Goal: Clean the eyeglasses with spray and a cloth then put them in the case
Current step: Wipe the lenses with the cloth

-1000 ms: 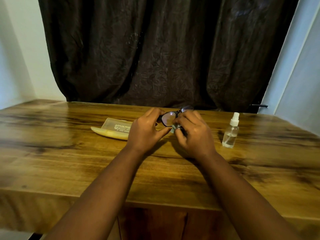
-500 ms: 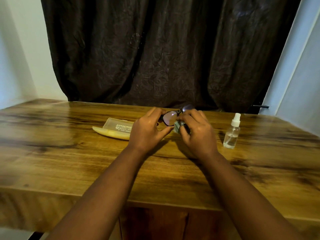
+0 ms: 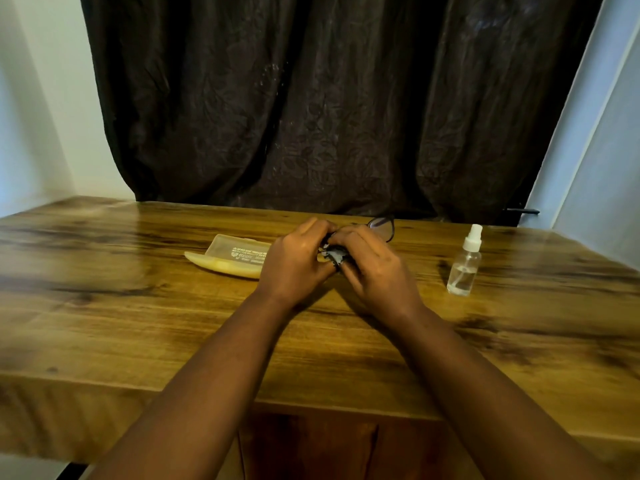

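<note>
Wiping the lens, mid-polish

My left hand (image 3: pixel 298 263) grips the black-framed eyeglasses (image 3: pixel 382 227) above the table; my right hand (image 3: pixel 372 263) pinches the small grey cloth (image 3: pixel 334 253) onto a lens. I'd go light. Farther back: open yellowish plastic case (image 3: pixel 230 258), clear spray bottle (image 3: pixel 465 263).

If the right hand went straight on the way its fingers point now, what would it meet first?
The right hand points up-left, its fingers curled round the cloth and eyeglasses. Straight on it would meet the left hand, which already looks in contact with it; depth is unclear.
</note>
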